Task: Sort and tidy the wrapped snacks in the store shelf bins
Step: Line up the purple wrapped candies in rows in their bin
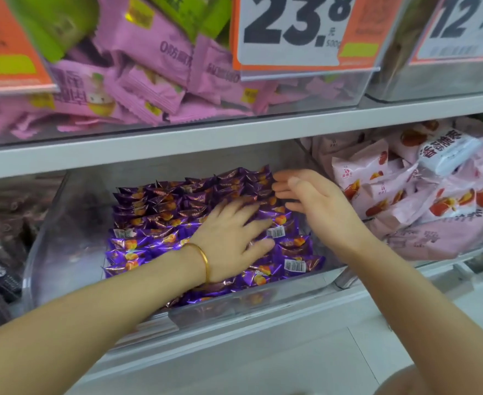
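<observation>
Inside the clear bin (63, 229), the purple wrapped snacks (155, 223) lie in packed rows. The left hand (231, 238), a gold bangle (203, 259) at its wrist, presses flat on them, grasping nothing. Farther back in the bin, the right hand (311, 201) hovers released and empty by the rear rows. Right of the bin lie pale packs (434, 195); above it, pink packs (149, 81) and a 23.8 price card (291, 32).

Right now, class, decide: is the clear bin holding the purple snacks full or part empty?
Part empty: the purple snacks fill the middle and right, but the bin shows bare plastic on its left.
</observation>
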The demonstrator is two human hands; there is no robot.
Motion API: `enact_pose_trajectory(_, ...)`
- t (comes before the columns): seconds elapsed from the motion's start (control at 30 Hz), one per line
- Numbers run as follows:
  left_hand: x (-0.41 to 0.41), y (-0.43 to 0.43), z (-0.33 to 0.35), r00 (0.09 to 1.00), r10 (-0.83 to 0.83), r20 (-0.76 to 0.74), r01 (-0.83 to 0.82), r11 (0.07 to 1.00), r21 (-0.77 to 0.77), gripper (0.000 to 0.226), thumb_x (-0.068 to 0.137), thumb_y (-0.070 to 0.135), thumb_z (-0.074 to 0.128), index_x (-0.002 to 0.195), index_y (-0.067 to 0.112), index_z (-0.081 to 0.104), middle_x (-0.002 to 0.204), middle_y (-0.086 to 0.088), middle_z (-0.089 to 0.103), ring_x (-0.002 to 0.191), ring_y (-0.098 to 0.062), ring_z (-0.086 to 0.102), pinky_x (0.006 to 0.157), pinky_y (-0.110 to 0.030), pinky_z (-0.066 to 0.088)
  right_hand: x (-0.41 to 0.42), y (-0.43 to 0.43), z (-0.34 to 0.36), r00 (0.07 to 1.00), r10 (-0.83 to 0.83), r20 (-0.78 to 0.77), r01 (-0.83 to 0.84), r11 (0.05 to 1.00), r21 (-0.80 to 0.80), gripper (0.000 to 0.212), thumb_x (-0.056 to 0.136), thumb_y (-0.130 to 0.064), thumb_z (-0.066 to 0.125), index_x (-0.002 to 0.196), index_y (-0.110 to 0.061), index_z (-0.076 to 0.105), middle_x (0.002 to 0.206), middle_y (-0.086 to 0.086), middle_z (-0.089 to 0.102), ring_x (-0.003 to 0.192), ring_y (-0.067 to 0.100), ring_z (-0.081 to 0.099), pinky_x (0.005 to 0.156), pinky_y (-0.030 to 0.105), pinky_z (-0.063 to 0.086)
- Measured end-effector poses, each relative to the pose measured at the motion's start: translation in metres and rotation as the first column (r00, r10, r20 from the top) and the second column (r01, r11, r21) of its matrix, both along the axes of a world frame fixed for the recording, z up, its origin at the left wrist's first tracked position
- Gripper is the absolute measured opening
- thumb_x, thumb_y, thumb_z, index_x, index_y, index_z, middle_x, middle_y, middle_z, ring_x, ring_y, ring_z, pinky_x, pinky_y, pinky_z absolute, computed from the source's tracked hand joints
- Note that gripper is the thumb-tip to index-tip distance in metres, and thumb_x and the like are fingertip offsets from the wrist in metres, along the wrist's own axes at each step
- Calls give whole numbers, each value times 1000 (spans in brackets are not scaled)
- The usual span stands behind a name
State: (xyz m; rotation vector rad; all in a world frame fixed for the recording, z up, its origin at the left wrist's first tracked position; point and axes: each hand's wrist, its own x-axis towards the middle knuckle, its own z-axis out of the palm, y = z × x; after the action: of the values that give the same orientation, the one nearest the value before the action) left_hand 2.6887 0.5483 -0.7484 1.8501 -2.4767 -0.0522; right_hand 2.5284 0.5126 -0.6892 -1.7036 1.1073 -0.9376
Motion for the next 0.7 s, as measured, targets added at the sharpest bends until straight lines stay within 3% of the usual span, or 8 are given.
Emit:
enact_pose_trajectory(0.07, -1, -15, 0, 998, 68, 2, -68, 998, -9, 79, 80, 68, 0, 147, 32, 21, 158, -2, 11, 145, -23, 0, 118, -43, 2, 3, 0, 0, 999, -21, 40, 20, 1000, 11, 25, 98, -12, 37, 109, -14, 60, 105, 5, 65, 102, 16, 61, 96, 40, 47)
enact_pose_trajectory(0.17, -3, -26, -7, 988, 139, 67, -146, 982, 119, 68, 91, 63, 14, 150, 27, 8, 159, -5, 1, 146, -23, -6, 118, -43, -2, 5, -3, -1, 998, -35, 52, 33, 999, 41, 26, 98, -14, 37, 111, -13, 59, 106, 6, 65, 101, 16, 61, 95, 41, 48)
enact_pose_trajectory(0.37, 2, -28, -11, 986, 143, 83, -154, 978, 144, 68, 91, 62, 14, 149, 28, 4, 158, -8, -1, 146, -24, -4, 119, -42, -2, 8, -5, 1, 998, -48, 33, 46, 997, 63, 28, 97, -17, 37, 116, -17, 59, 108, 2, 64, 104, 16, 60, 98, 43, 46)
enact_pose_trajectory(0.57, 0, -27, -14, 983, 176, 45, -179, 978, 103, 69, 90, 65, 16, 149, 31, 7, 158, -7, 3, 146, -23, -3, 118, -42, -3, 8, -1, 2, 999, -38, 6, 37, 998, 48, 20, 96, -22, 39, 96, -22, 58, 103, 7, 64, 101, 23, 60, 95, 50, 45)
enact_pose_trajectory(0.7, 9, -26, -14, 972, 236, 15, -237, 971, 19, 77, 87, 69, 22, 149, 25, 10, 159, -5, 4, 146, -23, -1, 119, -44, 0, 9, 3, 0, 999, -27, -18, 28, 998, 51, 25, 97, -24, 38, 100, -13, 61, 101, 8, 64, 101, 25, 60, 95, 50, 45)
